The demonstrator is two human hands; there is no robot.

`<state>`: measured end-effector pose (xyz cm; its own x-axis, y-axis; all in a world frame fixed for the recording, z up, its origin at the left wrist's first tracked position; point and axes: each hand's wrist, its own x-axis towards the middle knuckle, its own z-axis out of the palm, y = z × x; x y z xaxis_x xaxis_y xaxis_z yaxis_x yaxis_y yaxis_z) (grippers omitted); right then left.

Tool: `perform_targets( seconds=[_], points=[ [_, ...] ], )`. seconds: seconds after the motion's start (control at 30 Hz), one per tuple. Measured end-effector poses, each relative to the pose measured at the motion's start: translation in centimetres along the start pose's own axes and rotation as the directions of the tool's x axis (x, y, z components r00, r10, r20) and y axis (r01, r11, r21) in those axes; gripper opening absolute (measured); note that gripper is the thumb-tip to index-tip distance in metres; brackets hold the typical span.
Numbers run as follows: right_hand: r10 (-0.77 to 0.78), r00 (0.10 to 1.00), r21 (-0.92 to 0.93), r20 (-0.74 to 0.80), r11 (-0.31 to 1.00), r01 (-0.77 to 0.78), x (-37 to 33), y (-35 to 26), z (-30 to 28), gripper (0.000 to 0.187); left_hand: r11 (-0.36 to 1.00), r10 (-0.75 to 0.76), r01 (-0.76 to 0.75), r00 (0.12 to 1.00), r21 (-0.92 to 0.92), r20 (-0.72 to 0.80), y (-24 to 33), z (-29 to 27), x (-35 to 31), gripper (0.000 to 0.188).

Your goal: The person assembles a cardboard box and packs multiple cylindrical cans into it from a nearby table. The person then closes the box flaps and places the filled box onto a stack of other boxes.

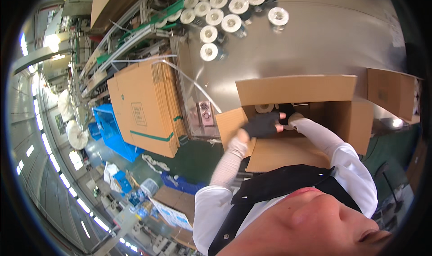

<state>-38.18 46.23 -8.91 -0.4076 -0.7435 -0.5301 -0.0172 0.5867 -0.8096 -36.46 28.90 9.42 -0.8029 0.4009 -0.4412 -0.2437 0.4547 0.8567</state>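
An open cardboard box stands before me at the table's near edge, its flaps folded outward. Over its left part is my left hand in a black fingerless glove, its bare fingertips pointing right. Motion blurs it, so its grip cannot be made out. My right hand, gloved alike, reaches down into the box beside the left one; its fingers are hidden. A white-topped round canister shows inside the box, close to both hands. Whether either hand touches it I cannot tell.
Several white-topped canisters stand at the back of the metal table, one apart from the group. Folded cartons are stacked at left, near a blue crate. Another open box sits at right.
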Motion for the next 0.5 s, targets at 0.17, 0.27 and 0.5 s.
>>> perform_targets(
  seconds=[0.17,0.27,0.5],
  points=[
    [-0.479,0.783,0.223,0.397,0.878,0.424,0.0,-17.5,-11.3,0.038,0.924,-0.011,-0.275,0.674,-0.265,-0.739,-7.3,-14.1,1.2,0.021],
    [-0.537,0.843,0.276,0.026,0.815,0.510,4.4,-20.9,-18.6,0.027,0.996,0.025,0.065,0.490,0.065,-0.871,-17.7,-18.9,3.9,0.016],
    [-0.162,0.686,-0.600,-0.709,0.651,-0.466,24.6,-2.8,-31.4,0.059,0.418,0.273,0.391,0.807,0.820,-0.524,-25.4,-26.1,10.5,0.030]
  ],
)
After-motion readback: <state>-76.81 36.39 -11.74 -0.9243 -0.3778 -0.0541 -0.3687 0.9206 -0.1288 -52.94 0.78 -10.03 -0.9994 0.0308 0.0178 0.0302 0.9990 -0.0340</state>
